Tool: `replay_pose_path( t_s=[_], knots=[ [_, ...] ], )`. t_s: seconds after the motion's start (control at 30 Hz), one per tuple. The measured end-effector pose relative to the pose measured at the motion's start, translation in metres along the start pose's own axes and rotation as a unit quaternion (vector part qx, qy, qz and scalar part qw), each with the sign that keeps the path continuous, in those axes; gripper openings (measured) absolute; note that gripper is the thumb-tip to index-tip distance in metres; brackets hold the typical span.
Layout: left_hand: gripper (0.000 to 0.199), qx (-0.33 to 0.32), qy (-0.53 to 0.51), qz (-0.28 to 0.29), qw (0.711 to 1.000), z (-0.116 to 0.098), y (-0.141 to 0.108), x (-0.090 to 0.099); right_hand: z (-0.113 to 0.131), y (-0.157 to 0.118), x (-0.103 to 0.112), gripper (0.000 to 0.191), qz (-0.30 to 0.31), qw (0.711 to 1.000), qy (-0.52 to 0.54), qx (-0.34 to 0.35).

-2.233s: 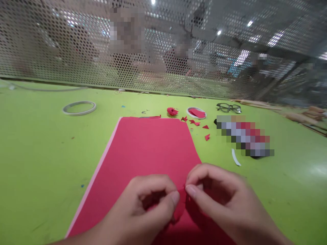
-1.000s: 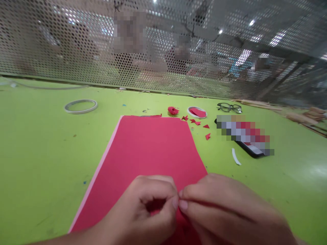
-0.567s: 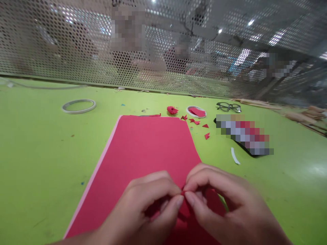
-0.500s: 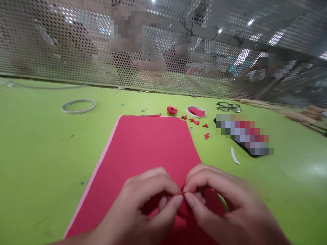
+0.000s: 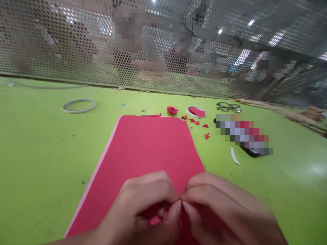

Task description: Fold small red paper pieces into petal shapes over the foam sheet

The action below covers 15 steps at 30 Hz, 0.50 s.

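Green worktop [image 5: 38,146]: smooth, flecked. Matte red sheet [image 5: 153,146]: flat, beneath the hands. Left hand [image 5: 143,200] and right hand [image 5: 224,200]: pinched closed, fingertips meeting. Beyond the hands: white ring [image 5: 188,109] around flat red paper [image 5: 197,112], apparently not folded; round pleated rosette [image 5: 171,110], apparently complete; loose pointed bits [image 5: 205,126]. Between fingertips: red piece [image 5: 180,199], apparently held, mostly hidden; stage of folding cannot be told.

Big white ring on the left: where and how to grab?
The near side of the white ring, I'd say, from above: fingertip in the hole, thumb outside. It lies flat on the green table, with a slim band and open centre.
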<state>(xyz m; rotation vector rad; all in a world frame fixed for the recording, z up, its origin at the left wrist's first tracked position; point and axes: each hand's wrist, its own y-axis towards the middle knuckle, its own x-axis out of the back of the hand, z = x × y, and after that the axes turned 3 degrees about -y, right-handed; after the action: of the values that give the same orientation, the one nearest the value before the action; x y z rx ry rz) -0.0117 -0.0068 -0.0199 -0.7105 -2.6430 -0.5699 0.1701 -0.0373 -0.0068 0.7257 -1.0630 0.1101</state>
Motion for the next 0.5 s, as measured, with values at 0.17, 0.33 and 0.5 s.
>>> replay_pose_path(
  t_s=[0.17, 0.33, 0.5],
  knots=[
    [0.025, -0.028, -0.012, -0.023, 0.999, 0.005, -0.002, -0.003, 0.008, -0.006, -0.019, 0.034, -0.186, 0.976, -0.103, 0.039],
    [0.024, -0.013, -0.052, 0.023, 0.998, 0.000, 0.001, 0.002, 0.010, -0.008, -0.020, 0.020, -0.168, 0.985, -0.030, 0.005],
    [0.024, 0.038, -0.120, 0.038, 0.991, 0.000, 0.002, 0.001, 0.003, -0.003, -0.001, 0.019, 0.034, 0.991, 0.117, -0.053]
  ],
)
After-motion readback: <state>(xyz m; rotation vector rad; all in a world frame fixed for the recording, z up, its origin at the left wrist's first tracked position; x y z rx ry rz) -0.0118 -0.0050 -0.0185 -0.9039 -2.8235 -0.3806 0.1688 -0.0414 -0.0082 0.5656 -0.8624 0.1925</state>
